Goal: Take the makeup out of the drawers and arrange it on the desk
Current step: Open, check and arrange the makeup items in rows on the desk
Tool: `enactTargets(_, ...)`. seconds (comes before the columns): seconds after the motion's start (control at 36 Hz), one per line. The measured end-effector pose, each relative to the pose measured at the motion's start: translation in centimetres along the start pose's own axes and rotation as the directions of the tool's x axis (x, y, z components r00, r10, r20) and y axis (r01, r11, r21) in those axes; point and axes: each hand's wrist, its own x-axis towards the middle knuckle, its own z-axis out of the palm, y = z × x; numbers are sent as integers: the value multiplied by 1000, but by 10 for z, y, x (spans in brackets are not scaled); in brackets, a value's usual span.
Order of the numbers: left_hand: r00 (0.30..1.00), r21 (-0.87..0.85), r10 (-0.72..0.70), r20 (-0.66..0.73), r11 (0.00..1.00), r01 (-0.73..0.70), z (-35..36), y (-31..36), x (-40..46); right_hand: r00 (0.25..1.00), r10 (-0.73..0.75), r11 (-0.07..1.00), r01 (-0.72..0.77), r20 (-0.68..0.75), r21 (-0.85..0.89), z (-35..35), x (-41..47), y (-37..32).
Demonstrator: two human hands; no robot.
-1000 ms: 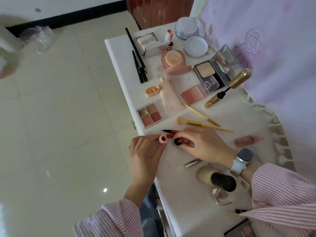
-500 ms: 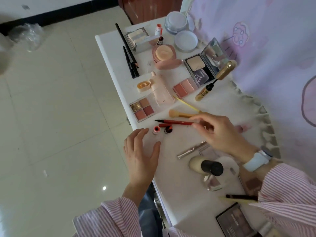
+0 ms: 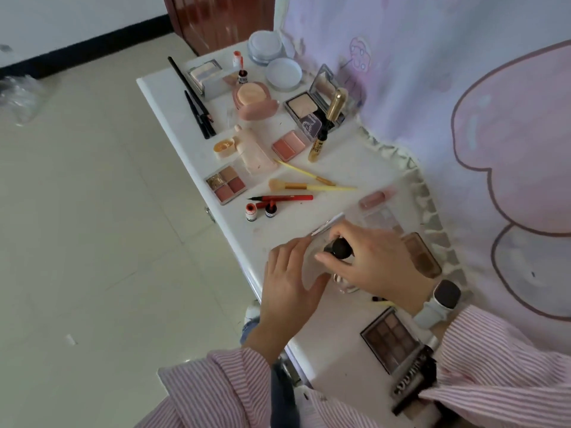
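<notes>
Both hands have left the red liner pen (image 3: 279,198); the right hand (image 3: 370,261) now pinches the black-capped bottle (image 3: 339,249) on the near desk (image 3: 173,97), the left hand (image 3: 290,282) spread beside it, ready for arranging.

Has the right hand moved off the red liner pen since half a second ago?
Yes. The right hand has come back toward the person, away from the red liner pen, and now grips the black-capped bottle.

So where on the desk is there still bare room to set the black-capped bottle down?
Bare patches: between the mascara, the yellow brushes and the frilled curtain edge; and the front strip between the left hand and the brown palette. The far end around the powder compact is crowded.
</notes>
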Motion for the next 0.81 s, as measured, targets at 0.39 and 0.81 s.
enactTargets(0.39,997,22,53,56,998,-54,8,7,22,993,89,968,-105,79,229,-16,-11,12)
enactTargets(0.81,971,9,109,212,993,-114,-11,12,32,926,198,967,-239,322,91,-38,7,22)
